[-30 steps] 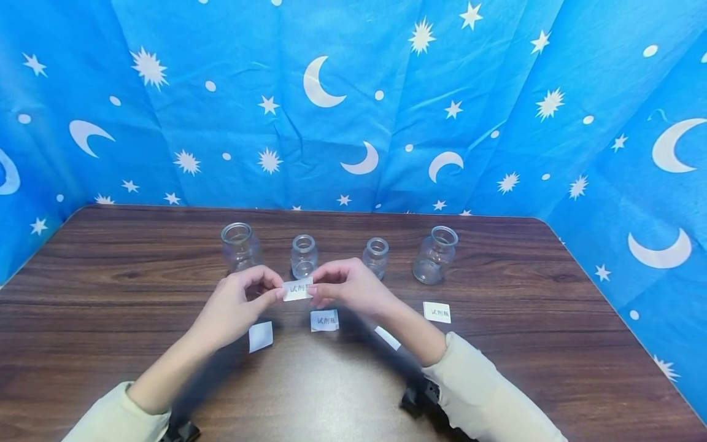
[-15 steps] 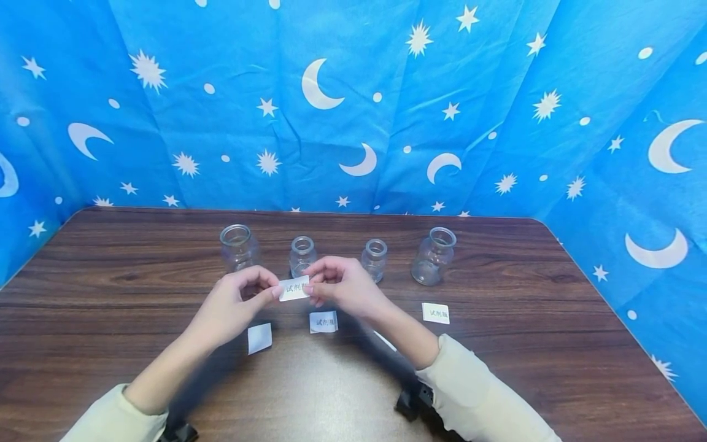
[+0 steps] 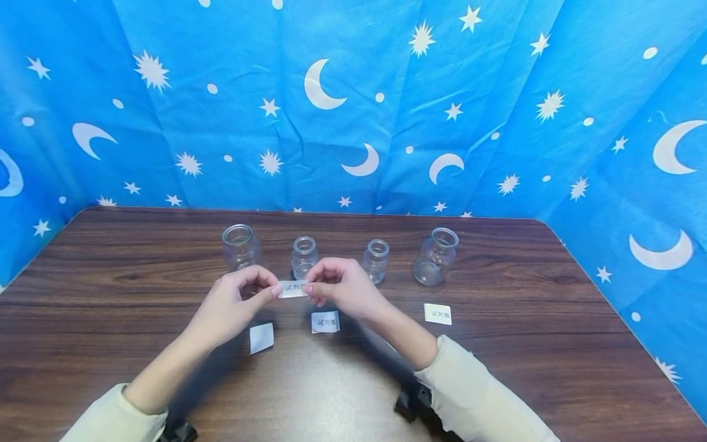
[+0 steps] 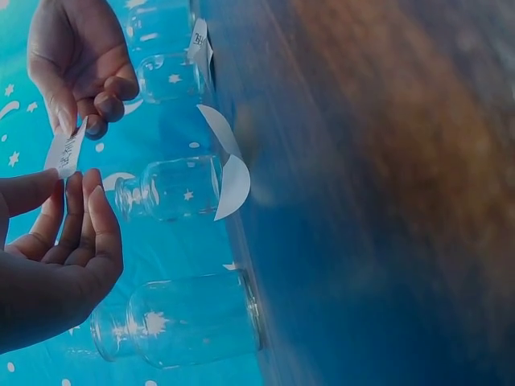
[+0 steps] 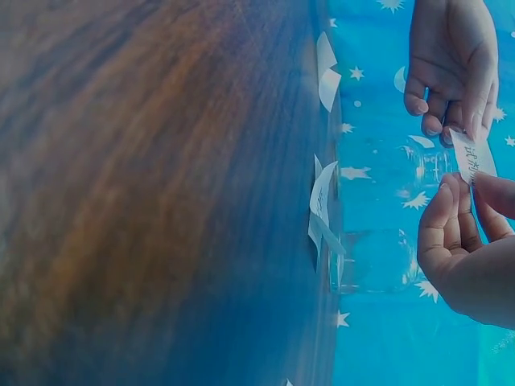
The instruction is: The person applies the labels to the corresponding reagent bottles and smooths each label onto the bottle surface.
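A small white label (image 3: 293, 289) with printed characters is stretched between my two hands, in front of the jars. My left hand (image 3: 232, 307) pinches its left end between thumb and fingers. At the other end, the thumb and index finger of my right hand (image 3: 350, 287) grip it, covering part of the print. The right wrist view shows the label (image 5: 473, 157) bridging both sets of fingertips. Just beyond my hands stands a small glass jar (image 3: 304, 255). Below them on the table lie a printed label (image 3: 324, 322) and a blank-looking white one (image 3: 261, 339).
A large glass jar (image 3: 239, 245) stands at the left, a small jar (image 3: 376, 261) right of centre and another large jar (image 3: 435, 261) at the right. One more printed label (image 3: 438, 314) lies on the brown wooden table (image 3: 525, 344). A blue star-and-moon cloth (image 3: 353, 123) hangs behind.
The label has moved slightly left and now looks flatter and more level than half a second ago. My right hand has shifted a little left; both hands keep their pinch.
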`<state>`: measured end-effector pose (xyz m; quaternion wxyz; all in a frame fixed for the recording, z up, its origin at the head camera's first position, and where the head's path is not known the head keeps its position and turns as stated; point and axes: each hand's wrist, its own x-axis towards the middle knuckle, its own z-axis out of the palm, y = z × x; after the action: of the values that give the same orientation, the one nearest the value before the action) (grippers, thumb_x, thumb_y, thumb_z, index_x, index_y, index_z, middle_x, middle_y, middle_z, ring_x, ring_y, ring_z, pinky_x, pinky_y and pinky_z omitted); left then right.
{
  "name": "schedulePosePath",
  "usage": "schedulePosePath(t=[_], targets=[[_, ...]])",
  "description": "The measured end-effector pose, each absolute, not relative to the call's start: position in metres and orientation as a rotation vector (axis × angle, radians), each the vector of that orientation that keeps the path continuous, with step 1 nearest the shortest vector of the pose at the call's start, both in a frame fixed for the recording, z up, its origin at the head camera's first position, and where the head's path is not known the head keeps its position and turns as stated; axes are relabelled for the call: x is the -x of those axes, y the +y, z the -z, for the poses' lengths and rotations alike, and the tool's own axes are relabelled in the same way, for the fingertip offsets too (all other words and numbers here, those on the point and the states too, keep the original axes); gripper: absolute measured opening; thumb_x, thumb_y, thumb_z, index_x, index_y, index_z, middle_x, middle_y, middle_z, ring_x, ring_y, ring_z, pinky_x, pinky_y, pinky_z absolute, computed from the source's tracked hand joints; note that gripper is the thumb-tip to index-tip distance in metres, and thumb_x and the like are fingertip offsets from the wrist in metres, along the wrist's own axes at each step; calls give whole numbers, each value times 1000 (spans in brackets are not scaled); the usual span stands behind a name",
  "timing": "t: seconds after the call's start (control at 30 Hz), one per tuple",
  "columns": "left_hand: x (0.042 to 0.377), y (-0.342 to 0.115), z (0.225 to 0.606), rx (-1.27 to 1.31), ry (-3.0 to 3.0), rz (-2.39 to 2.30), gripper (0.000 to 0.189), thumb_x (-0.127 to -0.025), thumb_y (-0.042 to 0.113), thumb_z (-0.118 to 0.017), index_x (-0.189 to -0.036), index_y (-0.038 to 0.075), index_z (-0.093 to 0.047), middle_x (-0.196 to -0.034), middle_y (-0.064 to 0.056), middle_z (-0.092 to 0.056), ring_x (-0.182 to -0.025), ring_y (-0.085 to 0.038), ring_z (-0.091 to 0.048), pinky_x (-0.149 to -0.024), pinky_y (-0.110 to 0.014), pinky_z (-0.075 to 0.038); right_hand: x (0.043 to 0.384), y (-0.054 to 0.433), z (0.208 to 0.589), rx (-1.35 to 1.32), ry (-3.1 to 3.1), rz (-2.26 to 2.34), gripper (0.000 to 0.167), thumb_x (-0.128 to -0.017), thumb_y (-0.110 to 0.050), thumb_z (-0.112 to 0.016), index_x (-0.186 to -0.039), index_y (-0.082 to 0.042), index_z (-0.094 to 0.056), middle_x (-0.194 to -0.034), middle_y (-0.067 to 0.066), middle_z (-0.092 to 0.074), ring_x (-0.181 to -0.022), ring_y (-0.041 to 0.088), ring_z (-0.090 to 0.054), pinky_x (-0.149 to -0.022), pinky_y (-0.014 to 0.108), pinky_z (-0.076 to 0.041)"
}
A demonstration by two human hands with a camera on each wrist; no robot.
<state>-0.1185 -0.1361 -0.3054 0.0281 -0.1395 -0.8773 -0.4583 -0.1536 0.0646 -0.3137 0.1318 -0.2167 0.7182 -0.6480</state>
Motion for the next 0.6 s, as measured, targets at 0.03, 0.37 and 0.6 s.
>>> schedulePosePath(t=[0.03,0.37,0.6], targets=[[118,-136,305,429,-2711,1407,3,-86,8,-62,-89,7,-62,-78,-2,-62,-73,-17,-57,-65,-30,-47,154,64,314,627,2082,1883,7,-82,5,-60,-88,10,-58,-70,12,-58,-61,15,-55,-59,27,-49],[118,-138,305,423,-2710,1361,3,-87,11,-62,-88,9,-62,-78,-2,-62,-72,-14,-56,-65,-30,-46,153,63,314,616,2080,1887,8,-82,5,-61,-88,9,-58,-75,24,-57,-61,14,-55,-60,27,-49],[119,-143,304,412,-2716,1279,3,-87,12,-62,-88,9,-62,-76,-1,-61,-70,-14,-54,-61,-28,-44,153,57,313,627,2113,1865,7,-82,3,-62,-88,7,-60,-71,7,-58,-69,31,-55,-67,39,-49]])
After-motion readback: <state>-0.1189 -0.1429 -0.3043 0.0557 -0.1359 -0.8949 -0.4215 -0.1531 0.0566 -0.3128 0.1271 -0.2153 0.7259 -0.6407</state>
